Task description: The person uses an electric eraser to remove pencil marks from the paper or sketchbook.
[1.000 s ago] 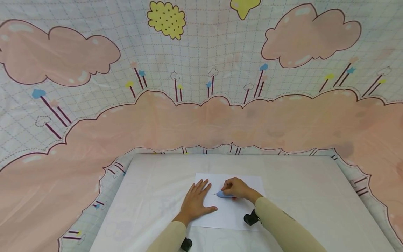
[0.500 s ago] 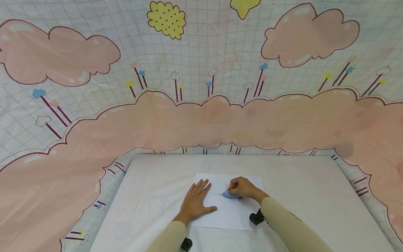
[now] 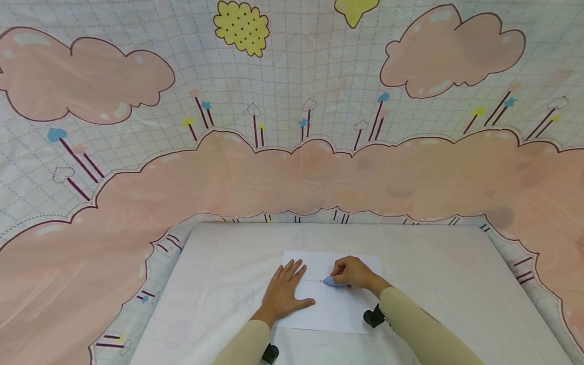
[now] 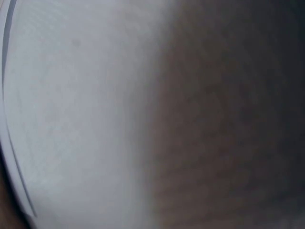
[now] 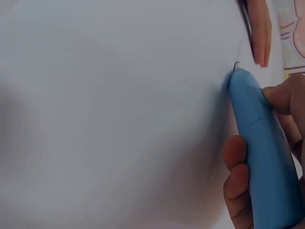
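Note:
A white sheet of paper (image 3: 333, 317) lies on the table. My left hand (image 3: 280, 294) rests on its left part with fingers spread. My right hand (image 3: 353, 272) grips a chunky blue pen-shaped tool (image 3: 334, 281) with a short thin tip; its exact kind is not clear. The right wrist view shows the rounded blue body (image 5: 267, 157) held between the thumb (image 5: 286, 95) and curled fingers. Its tip is at the paper, and a thin faint line (image 3: 312, 280) runs left from it. A blurred dark shape fills the right of the left wrist view.
A pale cloth covers the table (image 3: 219, 274). Behind it hangs a patterned curtain (image 3: 292, 177) with pink clouds. Black wrist cameras (image 3: 374, 317) sit at both cuffs, close above the table.
My right hand has moved a little to the right with the blue tool, most of it in the first half second. More of the thin line shows behind the tip. My left hand stays still.

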Demonstrator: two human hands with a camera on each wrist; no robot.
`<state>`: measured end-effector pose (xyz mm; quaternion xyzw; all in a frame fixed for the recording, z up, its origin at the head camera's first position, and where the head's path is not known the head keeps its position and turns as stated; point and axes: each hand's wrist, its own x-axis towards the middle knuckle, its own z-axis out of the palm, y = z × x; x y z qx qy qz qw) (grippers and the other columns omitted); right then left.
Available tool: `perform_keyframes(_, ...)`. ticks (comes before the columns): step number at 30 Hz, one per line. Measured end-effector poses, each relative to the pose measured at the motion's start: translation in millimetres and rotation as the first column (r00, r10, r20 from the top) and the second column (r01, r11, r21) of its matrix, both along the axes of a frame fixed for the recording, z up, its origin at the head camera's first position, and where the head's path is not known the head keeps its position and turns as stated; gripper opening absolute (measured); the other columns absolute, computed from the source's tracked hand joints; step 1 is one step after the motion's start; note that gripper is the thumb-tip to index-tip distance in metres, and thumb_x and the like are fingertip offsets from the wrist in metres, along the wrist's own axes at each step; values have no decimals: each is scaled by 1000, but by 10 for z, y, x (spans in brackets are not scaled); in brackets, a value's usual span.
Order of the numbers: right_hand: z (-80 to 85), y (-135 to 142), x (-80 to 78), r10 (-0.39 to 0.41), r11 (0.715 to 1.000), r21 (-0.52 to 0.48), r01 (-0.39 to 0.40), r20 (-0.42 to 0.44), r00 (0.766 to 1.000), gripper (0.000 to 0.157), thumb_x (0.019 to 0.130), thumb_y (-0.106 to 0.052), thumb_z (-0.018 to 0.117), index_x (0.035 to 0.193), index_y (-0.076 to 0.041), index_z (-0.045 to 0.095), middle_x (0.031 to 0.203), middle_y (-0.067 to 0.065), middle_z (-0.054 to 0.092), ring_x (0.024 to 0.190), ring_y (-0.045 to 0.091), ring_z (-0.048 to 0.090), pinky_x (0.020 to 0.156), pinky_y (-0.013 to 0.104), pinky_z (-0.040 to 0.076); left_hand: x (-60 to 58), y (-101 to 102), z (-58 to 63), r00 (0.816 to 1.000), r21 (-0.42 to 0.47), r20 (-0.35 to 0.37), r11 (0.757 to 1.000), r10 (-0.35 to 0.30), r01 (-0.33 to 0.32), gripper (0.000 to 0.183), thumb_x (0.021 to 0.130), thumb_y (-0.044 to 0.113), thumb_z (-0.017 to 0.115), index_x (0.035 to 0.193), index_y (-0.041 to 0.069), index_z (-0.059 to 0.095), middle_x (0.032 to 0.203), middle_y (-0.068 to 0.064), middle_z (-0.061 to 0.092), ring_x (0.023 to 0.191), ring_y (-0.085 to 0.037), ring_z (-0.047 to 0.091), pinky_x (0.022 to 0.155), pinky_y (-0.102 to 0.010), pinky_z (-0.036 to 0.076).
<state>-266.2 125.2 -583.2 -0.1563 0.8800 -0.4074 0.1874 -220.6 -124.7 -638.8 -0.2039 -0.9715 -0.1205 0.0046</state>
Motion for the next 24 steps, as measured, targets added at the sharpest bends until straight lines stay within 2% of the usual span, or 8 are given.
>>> perform_keyframes(17, 20, -160, 10, 20, 999, 44, -18, -51, 998, 10, 82, -9, 77, 79, -13, 69, 79, -5, 65, 53, 9, 51, 48, 23, 46, -12, 7, 14, 1000, 5, 12, 1000, -3, 3, 100, 79, 84, 47, 155, 21, 33, 163, 4, 25, 152, -20, 16, 123, -45, 15)
perform_keyframes(24, 23, -216, 15, 38, 998, 47, -35, -83, 996, 9, 82, -9, 77, 78, -13, 69, 82, -5, 68, 57, 8, 52, 49, 21, 47, -21, 3, -11, 1000, -1, 3, 1000, -1, 1, 100, 79, 85, 45, 155, 22, 33, 163, 4, 26, 152, -20, 16, 123, -45, 15)
